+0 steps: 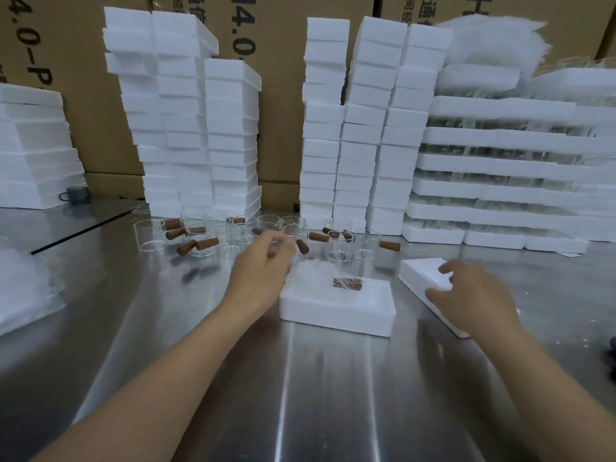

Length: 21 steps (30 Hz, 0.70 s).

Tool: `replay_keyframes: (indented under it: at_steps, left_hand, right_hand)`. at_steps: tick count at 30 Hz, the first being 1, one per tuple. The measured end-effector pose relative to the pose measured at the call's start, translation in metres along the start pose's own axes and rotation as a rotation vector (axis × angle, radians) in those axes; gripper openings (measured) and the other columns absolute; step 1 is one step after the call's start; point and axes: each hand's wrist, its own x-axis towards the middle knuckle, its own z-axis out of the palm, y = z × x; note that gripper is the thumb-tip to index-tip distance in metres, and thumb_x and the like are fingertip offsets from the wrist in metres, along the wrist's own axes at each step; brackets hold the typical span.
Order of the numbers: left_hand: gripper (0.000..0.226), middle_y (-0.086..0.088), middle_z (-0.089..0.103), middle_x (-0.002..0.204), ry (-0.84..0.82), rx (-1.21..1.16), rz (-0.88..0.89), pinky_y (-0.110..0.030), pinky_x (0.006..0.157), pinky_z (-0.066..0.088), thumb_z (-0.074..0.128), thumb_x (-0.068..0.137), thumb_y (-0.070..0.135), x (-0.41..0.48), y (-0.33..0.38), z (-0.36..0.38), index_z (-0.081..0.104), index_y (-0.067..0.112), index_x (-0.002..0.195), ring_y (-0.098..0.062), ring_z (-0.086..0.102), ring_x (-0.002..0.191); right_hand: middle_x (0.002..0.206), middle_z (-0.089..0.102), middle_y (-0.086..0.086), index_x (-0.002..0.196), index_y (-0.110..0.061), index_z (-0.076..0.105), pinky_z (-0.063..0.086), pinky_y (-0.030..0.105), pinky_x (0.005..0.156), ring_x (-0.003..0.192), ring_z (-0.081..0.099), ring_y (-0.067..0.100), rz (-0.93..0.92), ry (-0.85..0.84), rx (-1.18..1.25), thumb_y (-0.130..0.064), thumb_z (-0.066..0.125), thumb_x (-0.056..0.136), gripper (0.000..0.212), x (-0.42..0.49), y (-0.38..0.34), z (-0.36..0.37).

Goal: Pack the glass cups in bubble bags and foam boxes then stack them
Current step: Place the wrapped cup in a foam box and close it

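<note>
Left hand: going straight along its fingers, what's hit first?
Likely the clear glass cup with a brown wooden handle just beyond the left hand; blur hides whether they touch.

White foam boxes (333, 315) and clear cups (151, 233) with brown handles (318, 237) sit on a streaky silver table (300, 395), backed by tan cartons (100, 128) printed in black, beside a dark grey mug (77, 195) and milky-white bags (493, 38).

A foam box (336, 315) sits in the middle of the table (316, 395), with a bagged cup (328, 278) in it. A foam lid (420, 278) lies just to its right. Behind the box stand glass cups (230, 235), then foam stacks (200, 128), then cardboard boxes (283, 95).
</note>
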Motion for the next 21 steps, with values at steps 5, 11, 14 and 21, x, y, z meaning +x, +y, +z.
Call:
replay_keyframes:
  at_steps: [5, 11, 14, 21]
  left_hand:
    - [0.021, 0.014, 0.075, 0.081, -0.078, 0.054, 0.010, -0.030, 0.076, 0.053, 0.058, 0.107, 0.025, 0.002, -0.010, -0.009, 0.072, 0.033, 0.094, -0.004, 0.070, 0.075]
    - [0.022, 0.009, 0.075, 0.076, -0.127, 0.123, 0.099, -0.014, 0.066, 0.046, 0.067, 0.091, 0.008, 0.001, -0.009, -0.011, 0.069, 0.029, 0.089, -0.003, 0.063, 0.070]
    - [0.022, 0.006, 0.077, 0.077, -0.143, 0.063, 0.081, -0.009, 0.069, 0.047, 0.073, 0.091, 0.006, 0.001, -0.004, -0.012, 0.071, 0.028, 0.089, -0.001, 0.064, 0.071]
    - [0.016, 0.005, 0.080, 0.082, -0.170, 0.011, 0.111, -0.015, 0.077, 0.055, 0.081, 0.090, 0.007, 0.000, 0.006, -0.010, 0.080, 0.021, 0.081, -0.006, 0.071, 0.077]
  right_hand:
    - [0.127, 0.064, 0.002, 0.130, -0.028, 0.066, 0.043, 0.044, 0.102, 0.122, 0.054, 0.031, -0.219, 0.103, 0.088, -0.040, 0.068, 0.094, 0.038, -0.010, -0.022, 0.002]
    - [0.105, 0.068, -0.019, 0.120, -0.036, 0.071, 0.051, 0.036, 0.096, 0.104, 0.063, 0.009, -0.494, -0.007, 0.266, -0.050, 0.063, 0.097, 0.028, -0.041, -0.057, 0.012]
    - [0.094, 0.071, -0.017, 0.112, -0.034, 0.075, 0.051, 0.033, 0.087, 0.092, 0.063, 0.008, -0.493, -0.053, 0.278, -0.049, 0.062, 0.098, 0.024, -0.042, -0.062, 0.016]
    - [0.091, 0.074, -0.011, 0.093, -0.031, 0.077, 0.055, 0.038, 0.086, 0.089, 0.066, 0.014, -0.439, -0.103, 0.233, -0.048, 0.056, 0.097, 0.027, -0.038, -0.061, 0.020]
